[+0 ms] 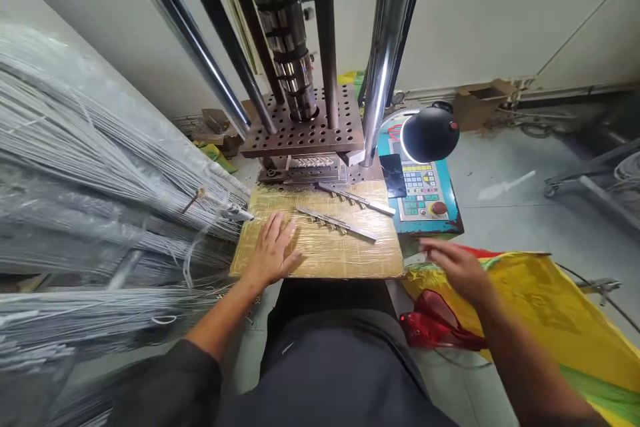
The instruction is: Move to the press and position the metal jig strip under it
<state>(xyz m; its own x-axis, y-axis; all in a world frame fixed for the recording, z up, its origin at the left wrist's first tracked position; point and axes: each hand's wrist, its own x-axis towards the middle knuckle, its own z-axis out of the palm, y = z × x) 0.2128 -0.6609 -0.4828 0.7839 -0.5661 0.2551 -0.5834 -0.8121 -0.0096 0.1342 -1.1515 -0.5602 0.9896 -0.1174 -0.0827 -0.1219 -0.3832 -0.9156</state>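
My left hand (pixel 273 250) lies flat, fingers spread, on the tape-wrapped board (pixel 320 247) that tops the table in front of me; its grip holds nothing. Just right of my fingertips a long metal strip (pixel 336 223) with small teeth lies slanted on the board, apart from my hand. A second strip (pixel 356 199) lies farther back, near the perforated plate (pixel 305 127) of the press. My right hand (pixel 457 267) hovers off the board's right edge, above a yellow bag (pixel 550 320) and a red plastic bag (pixel 435 327); it is blurred, the fingers look loosely open, and I see nothing in its grip. Bundles of grey wire (pixel 100 167) are stacked at my left. A black lamp (pixel 430 135) hangs over the control panel (pixel 423 190) at my right.
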